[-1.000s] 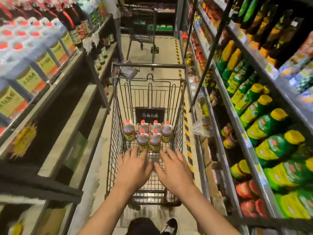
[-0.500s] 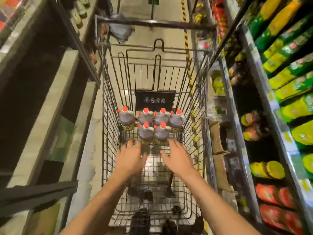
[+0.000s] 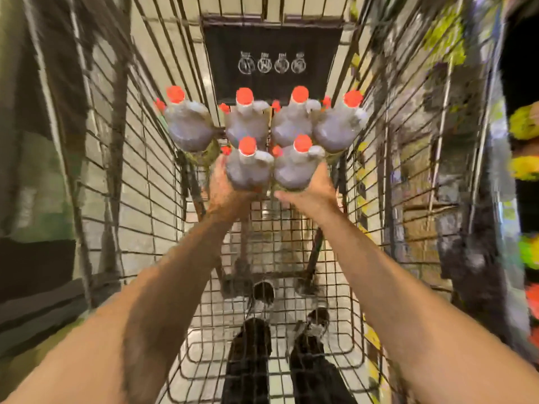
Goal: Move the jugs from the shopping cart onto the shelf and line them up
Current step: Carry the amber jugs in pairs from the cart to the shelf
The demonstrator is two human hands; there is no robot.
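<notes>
Several dark jugs with red caps stand in the wire shopping cart (image 3: 140, 176), seen from above, in two rows at its far end. My left hand (image 3: 224, 193) wraps the near left jug (image 3: 248, 167) from the left and below. My right hand (image 3: 312, 193) cups the near right jug (image 3: 297, 167) from the right and below. Behind them stands a back row of jugs (image 3: 189, 123), close together. The fingers of both hands are mostly hidden under the jugs. The picture is blurred by motion.
The cart's wire sides rise left and right of my arms. A black sign (image 3: 271, 59) hangs on the cart's far wall. Shelves with green and yellow packages (image 3: 525, 167) run along the right. A dark shelf unit (image 3: 35, 258) runs along the left. My shoes (image 3: 318, 319) show below.
My head has moved forward and down over the cart. Both hands have reached ahead from open and hovering to closing on the two near jugs.
</notes>
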